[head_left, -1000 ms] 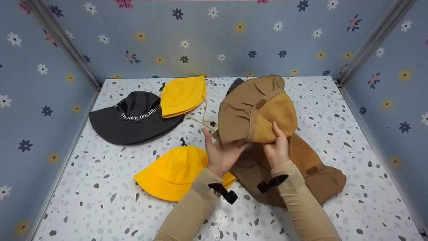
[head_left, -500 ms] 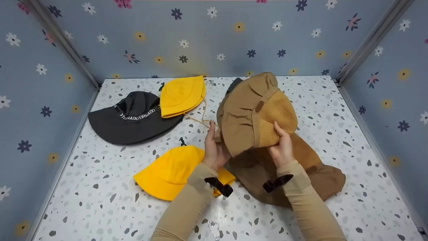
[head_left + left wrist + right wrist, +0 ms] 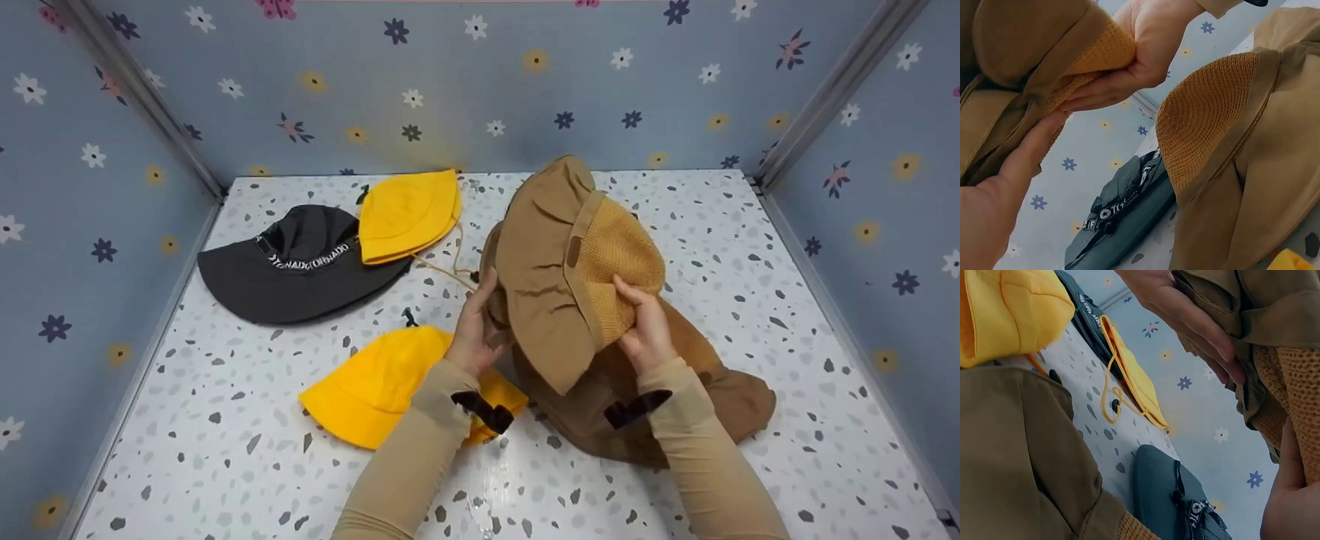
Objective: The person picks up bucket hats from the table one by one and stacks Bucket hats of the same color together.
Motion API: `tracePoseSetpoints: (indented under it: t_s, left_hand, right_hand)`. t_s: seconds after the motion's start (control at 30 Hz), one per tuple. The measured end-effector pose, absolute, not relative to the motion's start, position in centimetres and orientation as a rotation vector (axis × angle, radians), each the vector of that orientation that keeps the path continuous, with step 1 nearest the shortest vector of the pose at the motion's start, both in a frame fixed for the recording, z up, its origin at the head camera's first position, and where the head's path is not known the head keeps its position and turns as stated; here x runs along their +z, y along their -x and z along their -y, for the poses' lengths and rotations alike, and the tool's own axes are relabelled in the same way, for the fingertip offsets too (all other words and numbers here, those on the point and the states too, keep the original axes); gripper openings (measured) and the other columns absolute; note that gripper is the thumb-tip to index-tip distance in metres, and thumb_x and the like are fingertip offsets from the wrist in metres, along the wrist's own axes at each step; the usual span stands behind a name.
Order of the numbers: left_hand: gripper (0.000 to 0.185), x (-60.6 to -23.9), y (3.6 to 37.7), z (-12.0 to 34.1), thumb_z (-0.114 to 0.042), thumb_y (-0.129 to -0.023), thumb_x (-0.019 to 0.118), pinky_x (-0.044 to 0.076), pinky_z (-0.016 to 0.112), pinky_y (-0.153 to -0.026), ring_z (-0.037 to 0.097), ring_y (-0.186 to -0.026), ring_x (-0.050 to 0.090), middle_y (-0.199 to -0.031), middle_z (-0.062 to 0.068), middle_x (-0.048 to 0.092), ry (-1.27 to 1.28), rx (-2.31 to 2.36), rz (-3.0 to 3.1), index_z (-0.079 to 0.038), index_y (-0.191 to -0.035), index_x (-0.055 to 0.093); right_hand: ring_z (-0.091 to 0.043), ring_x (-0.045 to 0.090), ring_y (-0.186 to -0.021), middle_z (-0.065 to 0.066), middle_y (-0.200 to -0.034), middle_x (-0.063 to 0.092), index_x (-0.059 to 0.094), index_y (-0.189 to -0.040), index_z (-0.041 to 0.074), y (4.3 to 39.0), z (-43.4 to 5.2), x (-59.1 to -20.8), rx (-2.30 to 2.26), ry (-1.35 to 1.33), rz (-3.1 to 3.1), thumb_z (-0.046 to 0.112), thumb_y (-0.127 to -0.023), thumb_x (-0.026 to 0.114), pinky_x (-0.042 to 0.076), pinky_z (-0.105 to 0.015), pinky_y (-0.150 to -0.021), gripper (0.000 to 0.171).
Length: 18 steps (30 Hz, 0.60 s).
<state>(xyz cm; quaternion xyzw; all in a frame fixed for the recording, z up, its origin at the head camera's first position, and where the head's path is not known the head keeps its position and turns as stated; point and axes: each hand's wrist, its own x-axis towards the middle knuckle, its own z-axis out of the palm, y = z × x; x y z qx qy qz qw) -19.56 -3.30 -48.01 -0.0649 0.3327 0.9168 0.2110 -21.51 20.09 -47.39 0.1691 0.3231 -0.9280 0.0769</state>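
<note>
Nearest the body, the yellow cotton bucket hat (image 3: 382, 390) lies on the speckled white bench (image 3: 225, 465), its rim tucked under the left forearm. Second tan hat (image 3: 720, 405) lies flat below and right of the hands. Left hand (image 3: 474, 330) grips the brim edge of the tan fabric sun hat with the mustard mesh panel (image 3: 570, 262); right hand (image 3: 646, 330) pinches the mesh crown from below, fingers curled into the fold. The hat is held off the bench, above the second tan hat. Risk, as judged: the grip is on loose cloth only, so the brim may slip or the crown collapse if either hand shifts; the thin cord (image 3: 450, 274) running beside the left hand to the folded yellow hat (image 3: 409, 214) could catch a finger and drag that hat. Open room: bare bench at front left and far right; little clearance between the hats at centre. Black wide-brimmed hat with lettered band (image 3: 300, 262) sits far left. Floral blue walls (image 3: 480, 90) close three sides, close behind the raised hat.
</note>
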Motion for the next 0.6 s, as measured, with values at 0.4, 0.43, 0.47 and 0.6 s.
tracePoseSetpoints:
  t_s: [0.4,0.43,0.47,0.6]
  left_hand:
    - [0.028,-48.6,20.0,4.2,-0.027,-0.103,0.046,0.058,0.031,-0.084,0.014,-0.092,0.072,-0.099,0.001,0.075,0.022,2.425,-0.789,-0.011,-0.102,0.069]
    - [0.029,-48.6,20.0,4.4,-0.027,-0.103,0.045,0.059,0.031,-0.084,0.015,-0.091,0.072,-0.098,0.002,0.075,0.019,2.404,-0.793,-0.010,-0.101,0.069]
    - [0.029,-48.6,20.0,4.5,-0.027,-0.103,0.045,0.059,0.031,-0.084,0.015,-0.091,0.072,-0.098,0.001,0.075,0.019,2.383,-0.800,-0.011,-0.100,0.069]
    - [0.024,-48.7,19.9,4.7,-0.020,-0.101,0.048,0.059,0.032,-0.085,0.016,-0.092,0.072,-0.100,0.003,0.075,0.039,2.314,-0.900,-0.008,-0.103,0.069]
  right_hand:
    - [-0.018,0.071,-0.074,-0.009,-0.085,0.070,0.058,-0.096,0.003,21.4,-21.5,-47.0,-2.567,-0.407,-1.161,0.003,-0.103,0.047,0.060,-0.027,-0.068,0.013]
    - [-0.018,0.071,-0.075,-0.009,-0.086,0.070,0.058,-0.096,0.003,21.4,-21.6,-47.0,-2.556,-0.401,-1.166,0.003,-0.103,0.047,0.060,-0.027,-0.068,0.013]
    - [-0.019,0.071,-0.075,-0.009,-0.086,0.070,0.059,-0.096,0.003,21.4,-21.6,-47.0,-2.546,-0.398,-1.171,0.003,-0.103,0.047,0.060,-0.027,-0.069,0.014]
    - [-0.019,0.072,-0.076,-0.009,-0.086,0.071,0.062,-0.093,0.003,21.3,-21.8,-47.0,-2.509,-0.396,-1.180,0.003,-0.102,0.047,0.060,-0.028,-0.070,0.017]
